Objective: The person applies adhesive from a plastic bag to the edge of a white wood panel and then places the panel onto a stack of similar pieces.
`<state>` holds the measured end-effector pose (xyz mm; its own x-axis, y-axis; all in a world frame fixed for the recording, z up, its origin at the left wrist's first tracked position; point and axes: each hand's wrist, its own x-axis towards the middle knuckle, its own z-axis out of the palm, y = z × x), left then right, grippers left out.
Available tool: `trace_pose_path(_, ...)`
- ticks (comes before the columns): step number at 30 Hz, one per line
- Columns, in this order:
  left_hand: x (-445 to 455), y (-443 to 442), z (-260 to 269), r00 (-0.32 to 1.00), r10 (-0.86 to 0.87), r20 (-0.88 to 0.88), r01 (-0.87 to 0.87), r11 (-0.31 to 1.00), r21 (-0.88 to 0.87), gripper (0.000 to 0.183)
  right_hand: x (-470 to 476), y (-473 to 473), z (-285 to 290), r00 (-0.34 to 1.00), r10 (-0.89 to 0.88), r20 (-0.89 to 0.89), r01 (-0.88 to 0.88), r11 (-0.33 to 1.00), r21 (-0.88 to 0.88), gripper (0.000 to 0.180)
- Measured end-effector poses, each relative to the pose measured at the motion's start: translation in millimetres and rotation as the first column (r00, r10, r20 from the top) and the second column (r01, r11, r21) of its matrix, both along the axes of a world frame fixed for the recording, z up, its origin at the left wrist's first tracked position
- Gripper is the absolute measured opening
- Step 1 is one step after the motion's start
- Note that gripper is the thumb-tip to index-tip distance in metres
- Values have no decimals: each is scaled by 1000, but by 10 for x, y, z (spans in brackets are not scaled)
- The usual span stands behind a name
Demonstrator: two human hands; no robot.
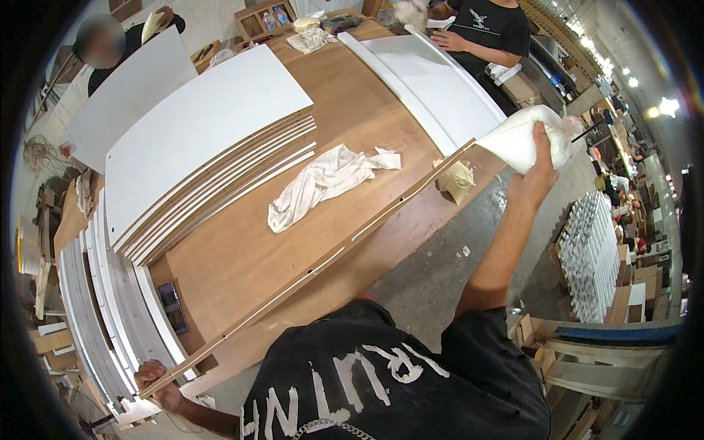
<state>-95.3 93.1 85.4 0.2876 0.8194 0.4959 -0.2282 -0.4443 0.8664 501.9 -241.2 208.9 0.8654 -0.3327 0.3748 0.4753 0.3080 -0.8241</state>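
Observation:
My left hand grips the lower left end of a long board standing on edge, its narrow brown edge facing up. Along that edge run thin beads of white glue, broken by a gap near the middle, and several small dark holes. In my right hand is a plastic bag of white glue, squeezed into a cone. The bag's tip meets the board's edge near its far right end. A crumpled white cloth lies behind the board on the brown worktable.
A stack of white panels sits on the left of the table, near white and grey strips and a phone. A yellowish bag lies near the board. Two people stand across, one behind a raised white panel.

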Motion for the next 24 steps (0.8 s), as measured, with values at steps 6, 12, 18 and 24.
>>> trace_pose_path(6,-26,14,-27,1000,8,-21,-7,1000,19,48,-1,-11,4,1000,-15,7,15,1000,-2,43)
trace_pose_path(12,-41,10,-32,1000,-5,-16,5,1000,8,47,14,-14,-2,1000,-14,-9,14,1000,1,43)
trace_pose_path(18,-88,15,-39,999,-32,-8,32,999,15,46,44,-34,-38,1000,-7,-3,7,1000,-13,42)
trace_pose_path(24,40,-31,-42,998,40,58,-36,997,-65,53,110,-162,-49,999,6,-49,-5,1000,14,42)
